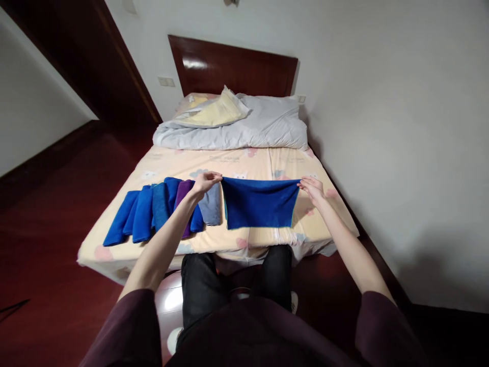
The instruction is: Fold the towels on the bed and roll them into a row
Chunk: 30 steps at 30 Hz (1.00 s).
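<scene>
I hold a dark blue towel (260,204) stretched out by its two upper corners above the foot of the bed (244,160). My left hand (205,182) pinches its left corner and my right hand (312,187) pinches its right corner. The towel hangs flat, its lower edge near the mattress. Left of it lies a row of folded towels (153,211) overlapping each other: several blue ones, a purple one (184,196) and a grey-blue one (211,206). My left forearm crosses above that row.
A crumpled grey duvet (244,127) and a yellow pillow (214,109) lie at the head of the bed, before a dark wooden headboard (233,66). A white wall runs close along the bed's right side. Dark red floor (46,214) spreads to the left. My legs in black trousers (198,285) stand at the bed's foot.
</scene>
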Motion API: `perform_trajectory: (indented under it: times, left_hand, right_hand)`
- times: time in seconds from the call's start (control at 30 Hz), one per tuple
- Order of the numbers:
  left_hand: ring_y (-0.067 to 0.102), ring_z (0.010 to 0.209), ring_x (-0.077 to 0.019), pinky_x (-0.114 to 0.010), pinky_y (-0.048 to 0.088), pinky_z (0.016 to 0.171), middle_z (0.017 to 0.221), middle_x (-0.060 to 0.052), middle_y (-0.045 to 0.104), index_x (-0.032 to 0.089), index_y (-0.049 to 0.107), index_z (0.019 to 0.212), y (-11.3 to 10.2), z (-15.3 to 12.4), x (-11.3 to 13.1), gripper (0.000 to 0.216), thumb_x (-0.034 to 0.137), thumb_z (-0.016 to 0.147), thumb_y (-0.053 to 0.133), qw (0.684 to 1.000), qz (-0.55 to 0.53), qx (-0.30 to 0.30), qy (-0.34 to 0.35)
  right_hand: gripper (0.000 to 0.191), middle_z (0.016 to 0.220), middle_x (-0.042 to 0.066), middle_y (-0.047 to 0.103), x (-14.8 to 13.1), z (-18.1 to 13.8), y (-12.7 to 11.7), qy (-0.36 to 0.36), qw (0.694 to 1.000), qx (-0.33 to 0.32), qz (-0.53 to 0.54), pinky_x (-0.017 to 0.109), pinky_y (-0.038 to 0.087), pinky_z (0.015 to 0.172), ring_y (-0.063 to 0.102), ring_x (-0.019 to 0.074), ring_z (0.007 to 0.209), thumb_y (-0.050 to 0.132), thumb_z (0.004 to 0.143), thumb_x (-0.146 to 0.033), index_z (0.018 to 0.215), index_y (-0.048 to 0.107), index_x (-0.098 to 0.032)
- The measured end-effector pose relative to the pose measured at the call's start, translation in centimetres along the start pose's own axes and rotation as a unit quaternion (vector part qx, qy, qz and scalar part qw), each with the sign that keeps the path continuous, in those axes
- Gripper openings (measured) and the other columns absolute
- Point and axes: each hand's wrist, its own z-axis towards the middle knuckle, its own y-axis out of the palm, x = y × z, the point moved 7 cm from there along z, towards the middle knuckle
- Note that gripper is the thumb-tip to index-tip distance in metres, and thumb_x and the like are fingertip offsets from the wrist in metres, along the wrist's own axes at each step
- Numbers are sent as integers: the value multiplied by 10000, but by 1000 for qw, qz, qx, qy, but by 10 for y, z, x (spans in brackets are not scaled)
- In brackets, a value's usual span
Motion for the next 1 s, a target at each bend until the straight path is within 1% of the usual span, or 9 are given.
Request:
perform_trajectory:
  times: [0.13,0.2,0.27,0.33,0.43,0.6,0.73,0.87,1.0]
  left_hand:
    - [690,882,-194,-271,517,768,885,-80,748,138,753,1048,-3,19,15,519,491,678,839,995,-5,57,83]
    - [693,918,-190,-256,509,770,930,-75,749,157,737,1149,-8,13,15,527,484,740,790,990,11,74,119]
    - [695,936,-197,-260,510,772,966,-81,754,168,732,1179,-12,-1,4,526,495,768,762,988,35,80,132]
    - [695,958,-216,-282,518,788,999,-94,758,169,742,1153,-15,-18,-18,513,520,779,743,987,67,82,122]
    - [689,987,-239,-317,527,834,1015,-107,763,177,764,1092,-13,-50,-65,461,532,803,708,985,129,73,89]
    - [707,994,-252,-332,555,864,1037,-113,780,192,769,1078,4,-116,-156,384,473,837,664,975,219,16,-29]
    - [741,1004,-262,-318,582,854,1053,-96,793,207,752,1095,16,-162,-211,382,469,843,635,966,233,-20,-112]
    - [758,1040,-268,-309,584,902,1047,-96,802,200,710,1167,22,-177,-238,432,455,822,665,959,227,-38,-165]
    - [758,1061,-291,-335,590,894,1026,-114,806,190,711,1132,24,-168,-240,374,396,821,690,945,264,-35,-187]
  right_hand:
    - [371,789,29,742,-7,15,12,-92,996,15,9,296,604,751,743,177,775,929,663,-345,899,687,-193]
    - [386,823,26,736,-2,12,8,-110,994,25,-2,308,597,802,737,178,817,923,654,-354,912,680,-199]
    - [398,854,28,732,11,3,-1,-111,993,31,-21,313,585,824,722,178,844,930,622,-343,896,679,-201]
    - [390,855,25,723,33,-9,-11,-99,994,30,-38,308,567,825,698,171,839,937,591,-332,850,677,-200]
    - [363,797,8,700,80,-32,-25,-54,997,19,-56,290,536,789,655,152,778,941,563,-318,775,674,-193]
    - [333,696,1,680,166,-85,-47,31,995,4,-94,283,500,728,614,145,704,945,555,-319,682,670,-180]
    - [413,620,5,682,215,-122,-63,106,988,-3,-110,259,499,657,621,146,645,969,444,-370,639,668,-165]
    - [495,542,-38,663,230,-136,-69,159,981,17,-109,205,410,471,552,115,487,964,358,-429,653,658,-175]
    - [516,592,-37,706,228,-135,-66,196,975,63,-84,194,372,404,495,85,406,974,333,-356,690,651,-169]
